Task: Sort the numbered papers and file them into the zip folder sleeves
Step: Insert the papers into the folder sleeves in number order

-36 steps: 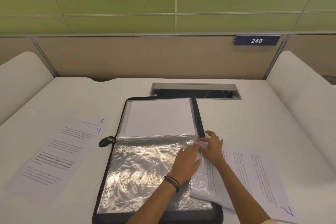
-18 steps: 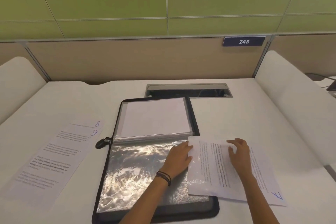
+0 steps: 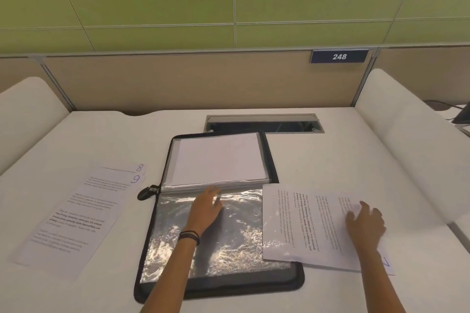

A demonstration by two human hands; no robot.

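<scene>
Numbered papers lie on both sides of the black zip folder [image 3: 300, 284], which is spread open flat on the white table [image 3: 330, 160]. Left of the folder, two overlapping white printed sheets [image 3: 76, 211] show blue handwritten numbers 8 and 9 at their far corners. At the folder's right, another white printed sheet [image 3: 305, 226] lies turned sideways, its left part overlapping the folder's right edge and the crinkled clear plastic sleeve [image 3: 236, 249] that covers the folder's near half. A blue handwritten mark shows at that paper's near right corner; I cannot tell whether one sheet or two lie there.

The left hand [image 3: 207, 211] rests palm down on the clear sleeve just short of the folder's spine, fingers straight, holding nothing; dark bands [image 3: 189, 236] circle its wrist. The right hand [image 3: 365, 221] rests on the sideways sheet, right of the folder, fingers spread and gripping nothing.

The folder's far half holds a blank white sheet [image 3: 218, 160] under plastic. A black zipper pull [image 3: 146, 193] lies at the folder's left edge. Behind the folder is a grey cable slot [image 3: 264, 124].
</scene>
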